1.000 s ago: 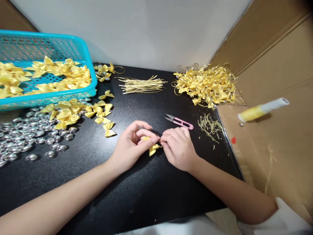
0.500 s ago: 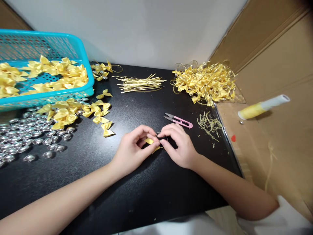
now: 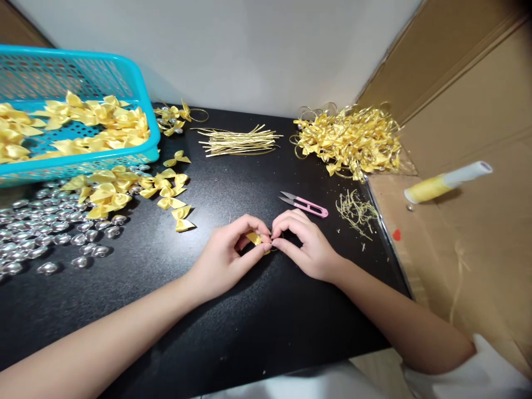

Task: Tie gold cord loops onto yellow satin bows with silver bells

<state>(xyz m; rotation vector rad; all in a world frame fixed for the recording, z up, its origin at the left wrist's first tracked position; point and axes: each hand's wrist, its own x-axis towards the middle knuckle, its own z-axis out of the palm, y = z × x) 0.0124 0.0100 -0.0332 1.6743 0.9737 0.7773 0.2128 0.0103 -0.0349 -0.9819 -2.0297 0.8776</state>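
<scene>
My left hand [image 3: 226,256] pinches a small yellow ribbon bow [image 3: 254,239] between thumb and fingers, low over the black table [image 3: 233,332]. My right hand [image 3: 305,246] meets it fingertip to fingertip and grips the same bow, with a thin gold thread at the pinch. The bow is mostly hidden by my fingers. Pink thread snips [image 3: 304,204] lie just beyond my right hand.
A turquoise basket [image 3: 141,94] of yellow bows stands at the back left, loose bows [image 3: 120,191] and silver beads [image 3: 45,233] below it. Cut gold threads [image 3: 236,141] lie at the back, a heap of finished bows [image 3: 349,141] at back right. A yellow tube [image 3: 446,182] rests on cardboard.
Both hands have drawn closer over the bow, and my right fingers have curled in to the pinch. The bow hangs lower and is more covered than a second ago.
</scene>
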